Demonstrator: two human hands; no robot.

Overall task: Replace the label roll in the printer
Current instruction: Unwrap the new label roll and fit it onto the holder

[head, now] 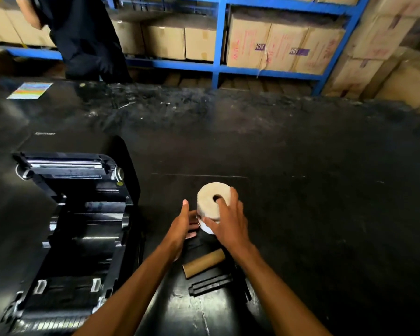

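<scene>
A fresh white label roll (210,198) stands on end on the black table. My right hand (228,221) grips it from above, fingers spread over its top and side. My left hand (183,224) is open beside the roll's left side, fingers close to its lower edge. The black label printer (73,214) sits at the left with its lid swung open and its roll bay showing no roll. An empty brown cardboard core (204,263) lies on the table near my wrists, and a black spindle part (210,284) lies just in front of it.
A coloured sheet (30,90) lies at the table's far left. A person in dark clothes (83,37) stands behind the table. Blue shelving (218,40) with cardboard boxes (284,48) runs along the back, and more boxes are stacked at the right.
</scene>
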